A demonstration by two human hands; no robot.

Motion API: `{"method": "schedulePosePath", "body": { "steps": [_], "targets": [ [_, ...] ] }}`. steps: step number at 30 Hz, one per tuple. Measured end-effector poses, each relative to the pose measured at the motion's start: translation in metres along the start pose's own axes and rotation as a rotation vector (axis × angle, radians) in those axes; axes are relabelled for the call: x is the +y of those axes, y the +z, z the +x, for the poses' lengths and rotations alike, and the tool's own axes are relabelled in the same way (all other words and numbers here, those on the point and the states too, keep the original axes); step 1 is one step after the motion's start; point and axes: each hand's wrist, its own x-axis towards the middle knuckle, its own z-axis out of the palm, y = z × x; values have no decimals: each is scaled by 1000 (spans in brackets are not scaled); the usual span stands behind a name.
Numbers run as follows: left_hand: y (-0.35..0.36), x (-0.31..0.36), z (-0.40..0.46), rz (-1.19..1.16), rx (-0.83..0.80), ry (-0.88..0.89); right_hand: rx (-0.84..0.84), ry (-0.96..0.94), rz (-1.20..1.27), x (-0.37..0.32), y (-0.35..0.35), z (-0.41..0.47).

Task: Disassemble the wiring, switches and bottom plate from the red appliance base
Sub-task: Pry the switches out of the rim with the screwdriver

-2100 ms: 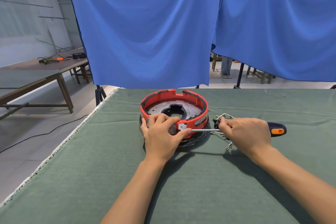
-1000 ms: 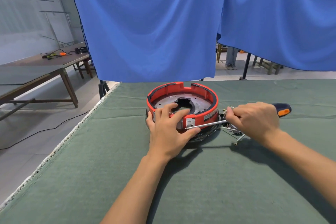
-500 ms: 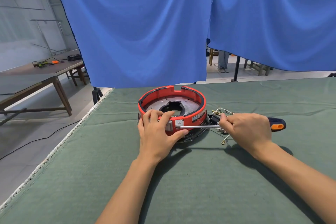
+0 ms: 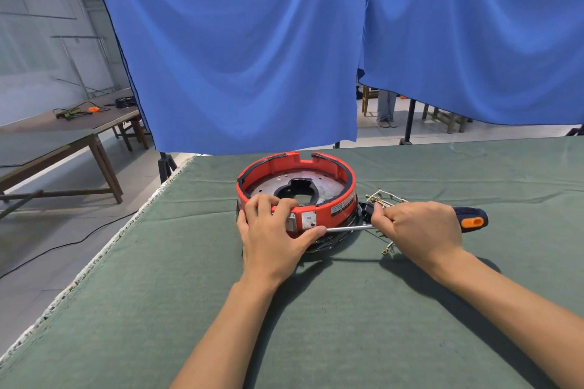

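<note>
The round red plastic appliance base (image 4: 297, 196) stands near the middle of the green cloth-covered surface (image 4: 316, 325), with its open side up. Inside it, a flat grey metal bottom plate (image 4: 328, 189) with a dark opening in its middle is still in place. The left hand (image 4: 271, 237) lies over the near rim of the base; its fingers are curled over the red edge and the thumb presses on the outer wall, so its grip holds the base steady. The right hand (image 4: 420, 230) is closed around a screwdriver with a dark blue and orange handle (image 4: 471, 219). The thin metal shaft goes to the left along the lower near side of the base, beside a small silver bracket (image 4: 308, 219); the tip is hidden behind the left thumb, so I cannot tell what it touches.

Just to the right of the base, a small bundle of thin wires with brass terminals (image 4: 385, 199) and a black switch part (image 4: 366, 210) lie on the cloth. They seem to be already out of the base, but I cannot tell whether they are fully free.

In my judgement the task is about half done: the wiring is mostly pulled out, while the bottom plate, and possibly more fasteners on the side wall, remain to be removed.
</note>
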Motion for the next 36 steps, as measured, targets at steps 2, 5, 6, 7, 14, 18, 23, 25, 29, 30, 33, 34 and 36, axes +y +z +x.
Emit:
{"method": "schedulePosePath", "body": {
  "steps": [2, 5, 6, 7, 14, 18, 23, 25, 29, 30, 33, 34, 36],
  "targets": [
    [-1, 0, 0, 0, -4, 5, -16, 21, -3, -2, 0, -3],
    [-2, 0, -1, 5, -10, 10, -40, 65, 6, -4, -2, -7],
    [-3, 0, -1, 7, -9, 9, -48, 78, 12, -4, -3, -9],
    [-3, 1, -1, 8, -8, 7, -58, 89, 19, -5, -4, -10],
    [-4, 2, -1, 11, -37, -1, -192, 123, -12, -7, -5, -21],
    [-5, 3, -1, 6, -38, 4, -280, 173, -81, -7, -13, -21],
    [-4, 2, -1, -3, -36, 2, -243, 158, -75, -8, -13, -21],
    [-5, 2, -1, -3, -36, 3, -230, 151, -56, -8, -12, -21],
    [-5, 3, -1, -1, -39, 1, -219, 151, -40, -7, -13, -20],
    [-5, 2, -1, -1, -37, 1, -229, 149, -38, -8, -13, -20],
    [-4, 2, -1, -9, -35, -2, -258, 144, -50, -8, -12, -21],
    [-4, 2, -1, -11, -35, -3, -259, 144, -62, -8, -11, -21],
    [-3, 2, -1, -11, -35, -6, -254, 151, -89, -9, -10, -21]
  ]
}}
